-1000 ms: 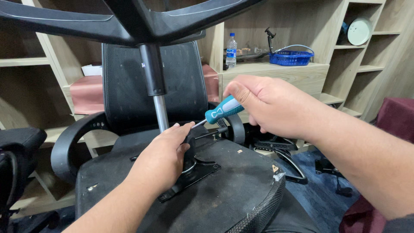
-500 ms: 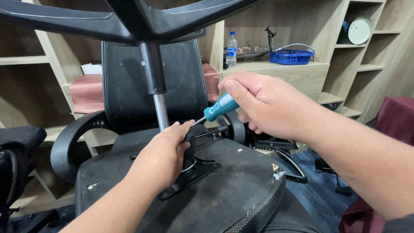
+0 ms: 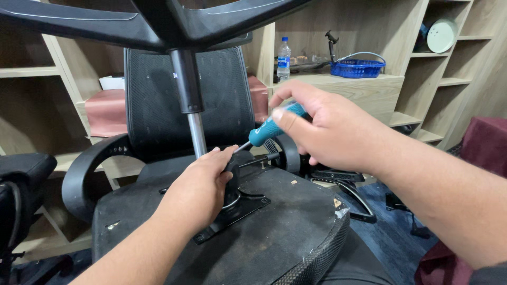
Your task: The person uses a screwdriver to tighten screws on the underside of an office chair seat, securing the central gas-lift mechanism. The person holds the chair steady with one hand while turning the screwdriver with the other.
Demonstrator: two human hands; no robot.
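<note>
Black and scuffed, the upturned chair seat (image 3: 274,221) carries a metal tilt mechanism (image 3: 232,203) under the left hand (image 3: 198,192), which clasps it. The right hand (image 3: 327,132) grips a teal screwdriver (image 3: 269,129), tip at the mechanism. Pale wooden shelves (image 3: 369,87) behind hold a blue basket (image 3: 356,68) and a water bottle (image 3: 283,60).
</note>
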